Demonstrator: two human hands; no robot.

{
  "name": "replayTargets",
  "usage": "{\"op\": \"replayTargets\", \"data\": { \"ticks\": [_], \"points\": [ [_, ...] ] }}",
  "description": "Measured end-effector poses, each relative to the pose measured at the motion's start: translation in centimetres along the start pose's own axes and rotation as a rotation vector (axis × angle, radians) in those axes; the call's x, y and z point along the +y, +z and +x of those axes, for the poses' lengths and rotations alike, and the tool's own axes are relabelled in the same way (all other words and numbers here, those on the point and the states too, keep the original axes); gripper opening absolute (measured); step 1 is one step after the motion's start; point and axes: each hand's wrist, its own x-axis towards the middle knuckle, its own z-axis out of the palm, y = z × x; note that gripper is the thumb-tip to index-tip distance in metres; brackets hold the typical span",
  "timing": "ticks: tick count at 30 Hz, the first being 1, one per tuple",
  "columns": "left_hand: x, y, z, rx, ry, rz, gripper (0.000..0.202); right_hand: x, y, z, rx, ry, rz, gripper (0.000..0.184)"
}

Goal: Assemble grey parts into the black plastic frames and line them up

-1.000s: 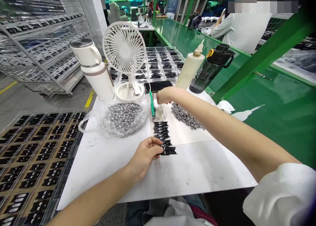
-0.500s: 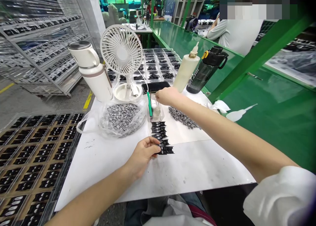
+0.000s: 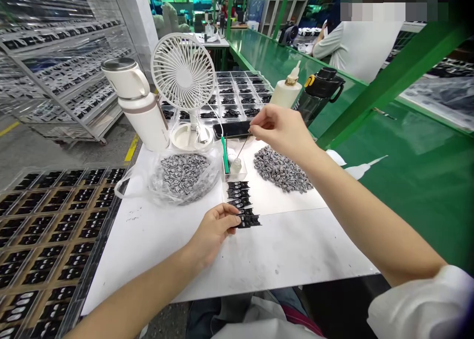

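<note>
1. Right hand (image 3: 283, 131) pinches a thin pin (image 3: 242, 148); its long axis slants down-left toward a small clear box (image 3: 235, 173); the tip is hard to make out.
2. Left hand (image 3: 214, 232), well apart, touches black pieces (image 3: 249, 221) just below the box; whether it grips them is unclear.

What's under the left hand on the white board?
The left hand has its fingertips at a row of small black parts; anything beneath the palm is covered.
</note>
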Motion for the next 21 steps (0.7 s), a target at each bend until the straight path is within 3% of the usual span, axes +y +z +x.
{"op": "replayTargets", "data": {
  "ticks": [4, 9, 12, 17, 19, 21],
  "points": [
    [0.1, 0.0, 0.0, -0.002, 0.015, -0.063, 0.018, -0.6, -0.6, -1.6, 0.050, 0.000, 0.004, 0.025],
    [0.5, 0.0, 0.0, 0.011, 0.055, -0.110, 0.019, -0.4, -0.3, -1.3, 0.065, -0.028, 0.005, 0.022],
    [0.7, 0.0, 0.0, 0.014, 0.096, -0.116, 0.021, 0.0, 0.5, -1.3, 0.012, -0.062, 0.028, 0.018],
    [1.0, 0.0, -0.1, 0.025, 0.167, -0.142, 0.016, 0.4, 1.6, -4.7, -0.024, -0.049, 0.162, 0.029],
    [1.1, 0.1, -0.2, 0.025, 0.188, -0.141, 0.013, 0.6, 1.8, -6.9, -0.138, 0.065, 0.344, 0.023],
    [1.0, 0.1, -0.2, 0.030, 0.189, -0.132, 0.011, 0.9, 2.3, -8.9, -0.377, 0.201, 0.619, 0.027]
  ]
}}
